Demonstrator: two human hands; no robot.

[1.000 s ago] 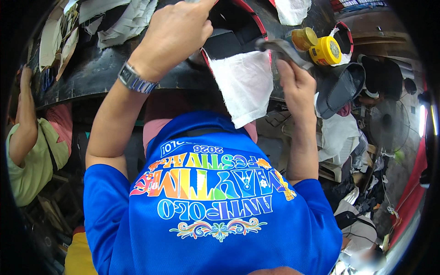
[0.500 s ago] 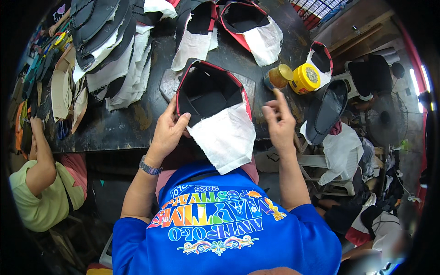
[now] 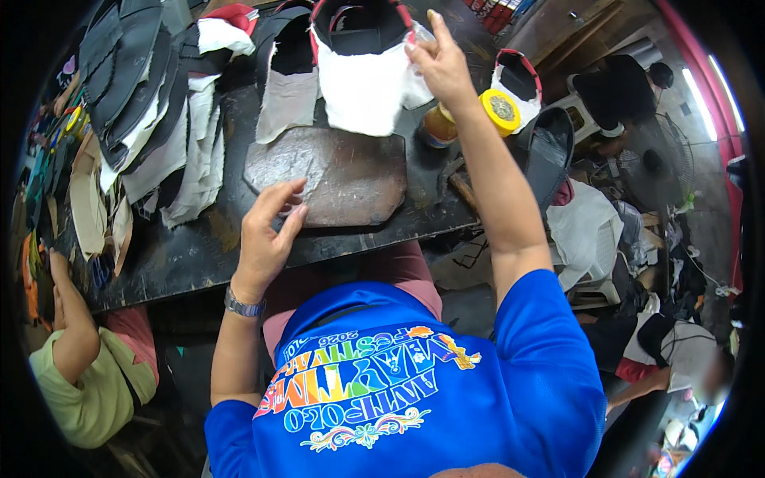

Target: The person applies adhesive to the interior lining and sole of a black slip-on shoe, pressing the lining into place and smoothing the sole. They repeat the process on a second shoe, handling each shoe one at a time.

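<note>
Evidently part-finished, the shoe upper (image 3: 358, 65) lies on the counter (image 3: 183, 263) beyond a bare slab (image 3: 343, 187), red trim (image 3: 314, 49) on but white lining (image 3: 362, 103) loose, the half-open right hand (image 3: 441, 70) at its side, grip unclear, the left hand (image 3: 269, 231) loosely open, empty.

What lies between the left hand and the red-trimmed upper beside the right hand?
The brown board on the black table, in the head view.

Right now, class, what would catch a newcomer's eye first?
A bright blue printed shirt fills the lower middle. Above it, a brown board lies on the black table, the left hand at its near-left corner. Beyond, the right hand is at a red-edged shoe piece with white cloth.
</note>
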